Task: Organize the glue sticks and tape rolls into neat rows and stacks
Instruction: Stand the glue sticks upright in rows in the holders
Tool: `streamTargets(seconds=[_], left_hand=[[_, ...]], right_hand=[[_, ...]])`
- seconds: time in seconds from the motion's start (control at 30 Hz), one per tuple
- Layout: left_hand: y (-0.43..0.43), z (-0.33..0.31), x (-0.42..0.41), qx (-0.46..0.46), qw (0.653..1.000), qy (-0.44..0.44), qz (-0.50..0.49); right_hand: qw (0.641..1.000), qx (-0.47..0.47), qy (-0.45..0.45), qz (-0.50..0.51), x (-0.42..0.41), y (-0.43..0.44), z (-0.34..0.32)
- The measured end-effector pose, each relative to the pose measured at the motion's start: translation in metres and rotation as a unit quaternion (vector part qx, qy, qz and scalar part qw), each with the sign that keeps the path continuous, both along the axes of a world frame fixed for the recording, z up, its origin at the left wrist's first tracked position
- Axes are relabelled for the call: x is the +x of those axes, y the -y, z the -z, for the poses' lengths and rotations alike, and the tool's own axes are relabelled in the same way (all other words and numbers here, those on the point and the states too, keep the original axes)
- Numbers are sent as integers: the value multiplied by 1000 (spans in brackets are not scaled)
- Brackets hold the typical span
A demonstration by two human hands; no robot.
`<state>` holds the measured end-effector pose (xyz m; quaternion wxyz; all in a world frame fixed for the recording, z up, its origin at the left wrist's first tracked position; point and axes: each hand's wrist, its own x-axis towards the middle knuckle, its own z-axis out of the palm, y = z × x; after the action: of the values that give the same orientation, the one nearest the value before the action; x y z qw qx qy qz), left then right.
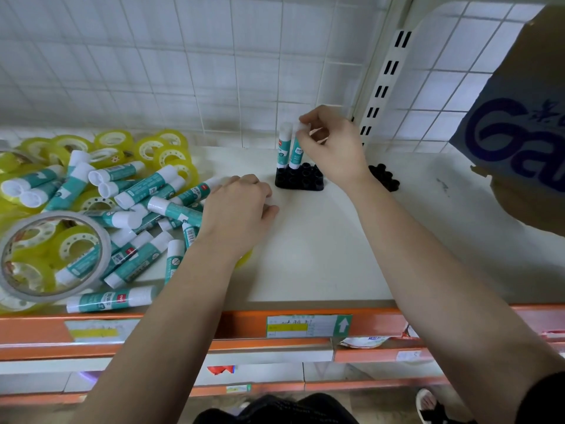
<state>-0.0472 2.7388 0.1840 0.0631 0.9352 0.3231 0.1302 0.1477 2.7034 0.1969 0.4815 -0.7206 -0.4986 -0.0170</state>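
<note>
While my right hand (331,145) pinches the cap of a glue stick (296,153) standing upright in the black holder (301,182), my left hand (238,206), nearer the flat-lying pile (146,186) left of the holder, curls over it; gripping or not, I cannot tell.

Scene brightly and evenly lit; light diffuse, cool-white, source not seen; faint soft shadows cast beside forearms onto shelf (321,255); no hard glare noted; mild sheen seen on large tape roll (55,216); strong wide-angle distortion observed toward edges: wall grid (153,71) and shelf upright (383,84) bowed; overall softness present; right hand (333,145) and glue stick (296,154) pinched in it slightly blurred; cardboard box (519,133) at right edge rendered out of focus.
</note>
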Motion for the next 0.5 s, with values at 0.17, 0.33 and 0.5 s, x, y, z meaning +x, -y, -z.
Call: streamTargets(seconds=[0.17,0.33,0.5], left_hand=[[0,0,0,1,1000,3,-4],[0,1,0,9,1000,4,-4],[0,-1,0,26,1000,-4,-5]], right_hand=[[1000,-14,5,-1,0,-2,0],[1000,-20,2,-8,0,-2,3],[995,-80,-38,-52,-1,2,2]])
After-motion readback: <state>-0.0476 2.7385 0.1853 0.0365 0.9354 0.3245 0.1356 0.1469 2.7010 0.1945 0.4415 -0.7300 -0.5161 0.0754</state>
